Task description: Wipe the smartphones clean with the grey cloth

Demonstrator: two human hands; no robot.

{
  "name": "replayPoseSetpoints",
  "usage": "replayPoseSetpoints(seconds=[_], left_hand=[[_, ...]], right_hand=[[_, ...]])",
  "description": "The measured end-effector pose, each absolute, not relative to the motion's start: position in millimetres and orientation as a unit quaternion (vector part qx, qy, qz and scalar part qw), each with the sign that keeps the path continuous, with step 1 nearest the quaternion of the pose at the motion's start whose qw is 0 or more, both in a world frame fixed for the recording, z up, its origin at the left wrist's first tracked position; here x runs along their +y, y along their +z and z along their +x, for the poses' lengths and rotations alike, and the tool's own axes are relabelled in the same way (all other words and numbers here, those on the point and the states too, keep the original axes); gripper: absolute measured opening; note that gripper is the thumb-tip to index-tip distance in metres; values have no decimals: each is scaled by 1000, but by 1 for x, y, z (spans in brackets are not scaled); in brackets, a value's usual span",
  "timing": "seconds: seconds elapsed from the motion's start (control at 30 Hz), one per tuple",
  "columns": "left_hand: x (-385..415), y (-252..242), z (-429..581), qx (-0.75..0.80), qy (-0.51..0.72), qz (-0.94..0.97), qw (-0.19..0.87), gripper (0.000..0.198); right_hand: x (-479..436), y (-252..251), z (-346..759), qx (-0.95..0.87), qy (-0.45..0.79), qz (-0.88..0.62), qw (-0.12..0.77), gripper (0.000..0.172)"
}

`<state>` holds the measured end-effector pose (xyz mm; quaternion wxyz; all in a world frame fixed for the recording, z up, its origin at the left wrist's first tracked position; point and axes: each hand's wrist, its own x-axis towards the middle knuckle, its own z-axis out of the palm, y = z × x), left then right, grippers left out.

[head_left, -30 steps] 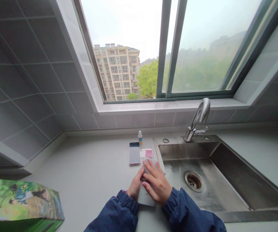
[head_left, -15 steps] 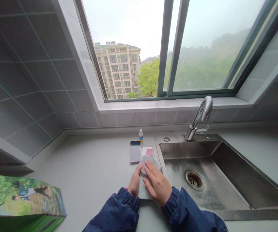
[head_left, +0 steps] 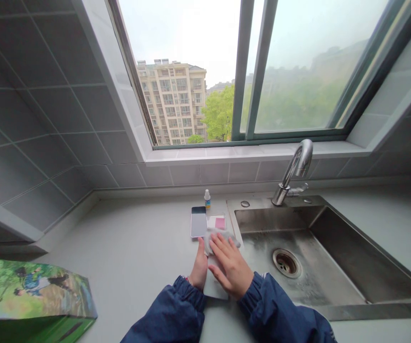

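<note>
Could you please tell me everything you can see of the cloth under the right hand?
The pale grey cloth looks like soft fabric, bunched and creased. The right hand partly hides it, its fingers lying spread across it. It sits at the far end of a flat white object, left of the sink. Whether the left hand touches it is unclear.

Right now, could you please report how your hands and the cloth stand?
Right hand laid on grey cloth. Left hand at pale flat object's left edge. Phone close by, beyond left thumb.
</note>
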<state>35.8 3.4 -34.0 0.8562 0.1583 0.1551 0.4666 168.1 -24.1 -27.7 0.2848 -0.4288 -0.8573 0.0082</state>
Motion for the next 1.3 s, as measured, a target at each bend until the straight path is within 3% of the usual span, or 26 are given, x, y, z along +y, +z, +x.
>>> replayPoseSetpoints(seconds=[0.3,0.9,1.3], left_hand=[[7,-34,32,171,441,144,869,72],[9,-30,29,176,425,140,877,71],[11,-37,29,137,399,169,891,68]], right_hand=[[-19,-32,173,-861,6,-434,265,68],[-17,-27,175,-872,29,-405,271,50],[-14,-33,175,-838,25,-463,287,56]])
